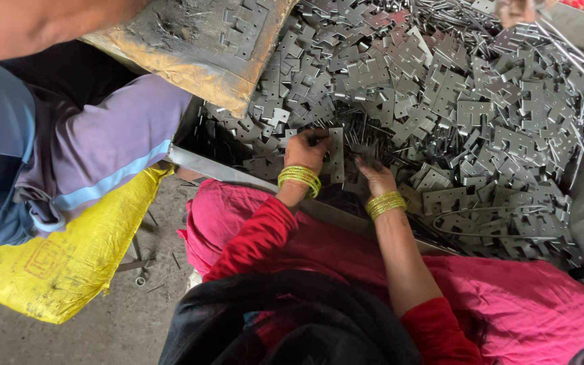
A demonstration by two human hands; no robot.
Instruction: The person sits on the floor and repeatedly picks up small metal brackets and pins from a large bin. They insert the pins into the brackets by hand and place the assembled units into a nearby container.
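Both hands down among stamped metal plates at the near edge of the tray.

Flat grey hinge plate [336, 154] standing upright at the tray's near edge, clamped in the grip of the left hand [307, 150], fingers curled over its top. Right hand [373, 172] just beside, fingertips pinched together on a small dark piece in the heap, too small to identify. Yellow-green bangles [299, 177] on both wrists, red sleeves behind. All around, a deep pile of identical notched plates [454, 101] mixed with thin wire pins [569, 61], crowding the fingers. Tray rim [204, 165] along the near side. Grimy worn board [197, 47] overhanging the far left corner. Yellow sack [69, 257] on the floor left, against another person's striped sleeve [96, 155].
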